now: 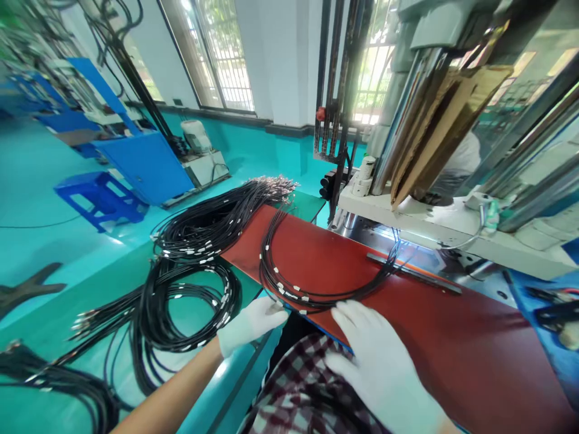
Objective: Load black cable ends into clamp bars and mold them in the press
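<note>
A bundle of thin black cables (316, 298) with white tags lies in a curve on the red work surface (312, 241). Its right end reaches into the machine's lit bed. My left hand (251, 322), in a white glove, is at the front edge of that surface, fingers pinched together at the near bend of the bundle, apparently on a black cable; the fingertips partly hide the grip. My right hand (377, 361), gloved too, is open, its thumb apart from the fingers and its fingertips at the near side of the bundle.
Large coils of black cable (190, 307) fill the green table (136, 265) on my left. A press machine (407, 211) with upright columns and a cardboard sheet (446, 129) stands ahead right. A metal strip (416, 274) lies along its edge. Behind left is a blue stool (102, 196).
</note>
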Demonstrator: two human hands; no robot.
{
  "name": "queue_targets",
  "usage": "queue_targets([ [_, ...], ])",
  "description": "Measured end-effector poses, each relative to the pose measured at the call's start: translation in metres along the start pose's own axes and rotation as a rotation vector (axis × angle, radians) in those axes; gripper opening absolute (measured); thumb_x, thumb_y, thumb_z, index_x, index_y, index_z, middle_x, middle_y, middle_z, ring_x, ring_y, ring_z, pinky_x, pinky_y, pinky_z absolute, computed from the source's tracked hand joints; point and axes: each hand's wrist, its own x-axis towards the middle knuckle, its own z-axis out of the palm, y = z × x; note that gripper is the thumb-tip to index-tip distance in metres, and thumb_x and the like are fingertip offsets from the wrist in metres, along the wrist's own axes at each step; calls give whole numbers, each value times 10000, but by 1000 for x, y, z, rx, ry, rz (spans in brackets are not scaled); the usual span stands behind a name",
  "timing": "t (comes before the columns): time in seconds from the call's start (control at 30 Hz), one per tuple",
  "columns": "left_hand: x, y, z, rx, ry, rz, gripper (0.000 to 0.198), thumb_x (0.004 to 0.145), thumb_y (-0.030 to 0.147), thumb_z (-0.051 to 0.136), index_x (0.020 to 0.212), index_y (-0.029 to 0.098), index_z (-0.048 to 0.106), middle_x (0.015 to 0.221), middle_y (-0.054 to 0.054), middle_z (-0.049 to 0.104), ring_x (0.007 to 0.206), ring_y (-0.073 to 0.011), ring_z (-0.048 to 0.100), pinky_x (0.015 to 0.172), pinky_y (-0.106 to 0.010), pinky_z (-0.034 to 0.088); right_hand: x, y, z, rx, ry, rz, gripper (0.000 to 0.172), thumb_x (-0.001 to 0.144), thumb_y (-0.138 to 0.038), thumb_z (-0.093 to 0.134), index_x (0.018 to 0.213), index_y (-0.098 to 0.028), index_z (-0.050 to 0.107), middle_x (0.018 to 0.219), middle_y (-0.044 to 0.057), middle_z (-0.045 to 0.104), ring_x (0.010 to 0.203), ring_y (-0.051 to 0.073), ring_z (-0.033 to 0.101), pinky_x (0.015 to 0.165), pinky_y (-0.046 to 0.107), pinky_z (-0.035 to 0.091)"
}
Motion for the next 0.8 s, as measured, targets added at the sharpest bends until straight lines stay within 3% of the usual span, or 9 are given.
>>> queue_targets([
  [0.07,0,17,-6,20,-39,-10,433,846,540,559,937,124,640,788,-40,652,780,-190,578,758,-312,493,42,-22,15,-13,-93,4,728,731,-597,748,1276,-133,612,1376,176,556,1275,358,479,1071,516,399],
  [0.13,-2,28,-11,26,-35,3,436,850,558,552,893,129,618,777,-33,636,729,-168,553,713,-294,475,77,-41,32,-50,-201,40,651,705,-581,766,1122,-93,658,1286,204,595,1162,376,539,967,517,454],
  [0.23,-9,29,-16,-40,-62,-2,439,873,570,540,849,134,587,793,-48,642,709,-156,558,678,-282,468,99,-55,50,-102,-246,34,301,892,-395,622,1031,-129,639,1087,163,654,946,310,621,778,434,481],
  [0.3,-12,22,-18,-159,-106,-28,445,874,575,558,828,132,574,794,-66,655,696,-158,583,657,-282,473,101,-51,50,-29,-274,76,275,951,-392,544,1057,-145,604,975,128,681,870,288,651,723,386,455],
  [0.5,29,25,-28,-1095,-180,51,674,803,722,560,1147,145,604,1076,-158,681,970,-259,662,823,-385,523,103,-27,24,494,-225,251,254,983,-442,487,1014,-194,528,761,10,678,721,191,651,599,264,355],
  [0.57,60,35,-36,-1226,-157,59,716,846,731,481,1202,118,579,1091,-173,678,982,-253,668,845,-387,536,100,-27,20,500,-270,204,307,937,-488,556,1011,-190,551,785,24,682,747,213,652,633,281,385],
  [0.63,87,46,-45,-1332,-111,95,532,959,573,427,1120,94,593,838,-102,687,711,-156,671,650,-269,543,93,-23,15,453,-299,133,500,781,-594,711,1056,-193,593,917,62,701,870,273,656,752,351,439],
  [0.7,103,61,-53,-1417,-71,174,359,1027,373,368,953,110,602,531,32,523,377,-55,461,396,-159,376,83,-12,3,481,-242,171,692,653,-622,797,1173,-210,601,1141,103,675,1061,325,617,918,448,441],
  [0.8,88,100,-52,-1229,-32,315,337,1029,326,365,827,152,572,403,111,281,264,-37,175,293,-166,162,64,19,-29,786,-87,372,650,803,-600,659,1304,-201,545,1342,142,586,1230,282,555,1073,463,399],
])
